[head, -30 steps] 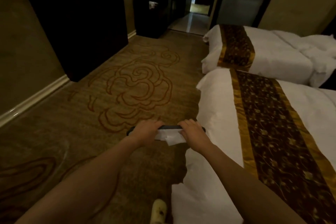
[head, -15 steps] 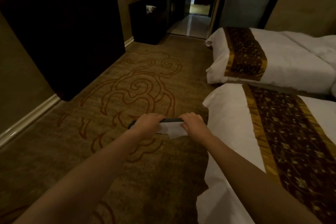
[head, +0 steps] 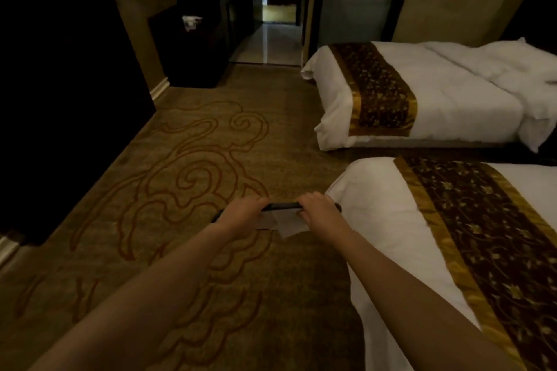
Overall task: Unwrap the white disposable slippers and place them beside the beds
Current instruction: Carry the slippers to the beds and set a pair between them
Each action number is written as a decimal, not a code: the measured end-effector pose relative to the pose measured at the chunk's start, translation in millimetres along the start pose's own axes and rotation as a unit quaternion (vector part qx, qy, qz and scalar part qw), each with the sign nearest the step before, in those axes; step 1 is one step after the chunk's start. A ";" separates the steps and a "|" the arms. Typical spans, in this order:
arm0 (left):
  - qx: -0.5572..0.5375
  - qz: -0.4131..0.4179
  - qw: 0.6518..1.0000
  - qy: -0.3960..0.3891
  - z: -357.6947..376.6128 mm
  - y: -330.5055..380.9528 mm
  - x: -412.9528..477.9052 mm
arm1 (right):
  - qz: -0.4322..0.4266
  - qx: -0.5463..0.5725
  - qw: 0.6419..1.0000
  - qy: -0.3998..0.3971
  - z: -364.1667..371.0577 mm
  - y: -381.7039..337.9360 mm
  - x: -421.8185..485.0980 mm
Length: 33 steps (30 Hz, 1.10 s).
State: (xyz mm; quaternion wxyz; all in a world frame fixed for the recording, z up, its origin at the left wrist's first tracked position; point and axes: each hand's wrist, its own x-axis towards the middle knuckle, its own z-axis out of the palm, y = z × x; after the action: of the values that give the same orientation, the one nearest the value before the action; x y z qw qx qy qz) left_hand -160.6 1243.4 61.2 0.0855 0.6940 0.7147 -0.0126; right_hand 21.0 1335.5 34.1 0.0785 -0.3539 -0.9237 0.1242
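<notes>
Both my hands are stretched out over the carpet at the foot corner of the near bed (head: pixel 379 229). My left hand (head: pixel 241 215) and my right hand (head: pixel 316 209) each grip one end of a thin dark flat object (head: pixel 281 206) held level. A white piece (head: pixel 289 224), wrapper or slipper fabric, hangs under it between the hands. I cannot tell exactly what the dark object is. The far bed (head: pixel 446 93) lies beyond, white with a brown and gold runner.
Patterned brown carpet (head: pixel 193 178) fills the floor to the left of the beds. A tall dark cabinet (head: pixel 69 84) stands along the left wall, with a dark low unit (head: pixel 196 51) behind it. A doorway with a tiled floor (head: pixel 271 42) opens at the back.
My view has moved forward along the near bed and the far bed shows more fully. Both hands keep the same hold. A pale slipper-like thing by the bed's lower edge has left the view.
</notes>
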 end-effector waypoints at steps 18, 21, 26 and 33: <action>0.006 0.089 0.995 -0.038 -39.5 -28.7 407.4 | 0.104 0.013 0.994 -0.016 -43.4 250.7 272.1; 0.000 0.095 0.995 -0.034 -55.0 -23.8 465.1 | 0.112 0.019 0.993 -0.010 -62.9 292.3 309.2; -0.017 0.132 0.990 -0.039 -68.0 -19.3 567.6 | 0.136 0.006 0.991 -0.007 -77.5 359.2 363.2; -0.036 0.194 0.979 -0.057 -57.0 -6.5 737.9 | 0.204 0.007 0.979 0.001 -77.4 477.2 446.3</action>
State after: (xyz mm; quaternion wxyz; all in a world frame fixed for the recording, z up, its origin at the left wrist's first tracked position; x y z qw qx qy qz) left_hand -189.3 1981.5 13.6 0.1516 0.8139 0.5608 -0.0093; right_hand 12.7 1992.3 -2.3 0.0551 -0.5349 -0.8308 0.1437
